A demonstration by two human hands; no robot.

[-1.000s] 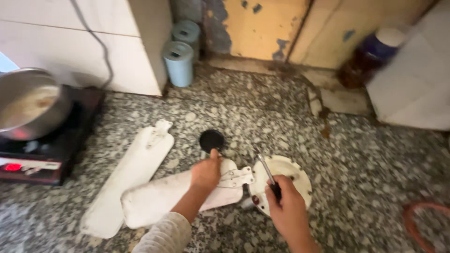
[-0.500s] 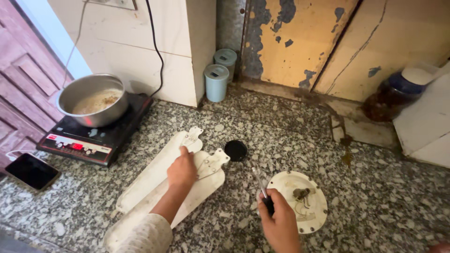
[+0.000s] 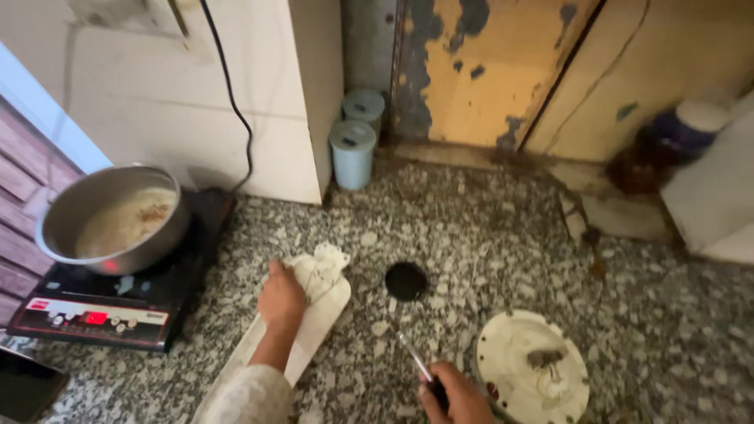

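Note:
My left hand (image 3: 280,297) grips the upper end of a long white plastic blade (image 3: 317,302) that lies on the speckled granite floor. My right hand (image 3: 458,396), at the bottom edge of the view, is closed around the dark handle of a screwdriver (image 3: 415,361) whose shaft points up and left. Just right of that hand lies a round white motor housing (image 3: 532,367) with a small metal part at its middle. A small black round cap (image 3: 406,280) sits on the floor between the blade and the housing.
A steel pot (image 3: 112,217) with food stands on a black induction cooker (image 3: 118,302) at left, its cord (image 3: 232,94) running up the white wall. Two pale blue canisters (image 3: 353,152) stand by a peeling yellow door (image 3: 479,74). A dark jar (image 3: 660,149) is at right.
The view has shifted up and left. My left hand has slid with the white blades toward the cooker. My right hand keeps the screwdriver and has dropped to the bottom edge.

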